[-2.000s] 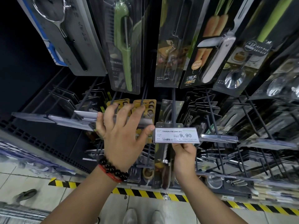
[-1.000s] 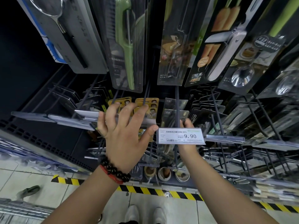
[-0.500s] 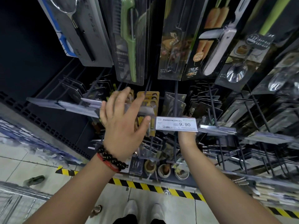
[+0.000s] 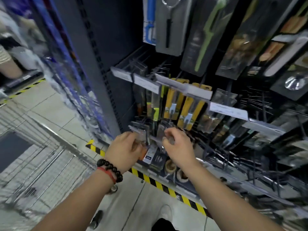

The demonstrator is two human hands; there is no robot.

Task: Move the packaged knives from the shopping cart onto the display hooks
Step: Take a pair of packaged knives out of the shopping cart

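The view is motion-blurred. My left hand (image 4: 124, 149), with a bead bracelet at the wrist, hovers in front of the lower display hooks (image 4: 141, 129), fingers loosely curled and nothing visibly in it. To its right, at the same height, my right hand (image 4: 176, 144) is also loosely curled and looks empty. Packaged knives on yellow cards (image 4: 173, 104) hang on hooks just above both hands. More dark knife packs (image 4: 211, 120) hang behind a white price tag (image 4: 228, 112). The wire shopping cart (image 4: 41, 164) stands at lower left; its contents are too blurred to make out.
Larger packaged utensils, among them a green-handled one (image 4: 205, 39), hang on the upper row. A grey shelf upright (image 4: 93, 64) runs left of the hooks. Yellow-black tape (image 4: 155, 182) marks the shelf base on the tiled floor. My shoes show at the bottom edge.
Both hands have come down and back from the upper hook and price tag to the lower hooks. The view has swung left, bringing the cart into sight. The right hand no longer holds a knife pack.
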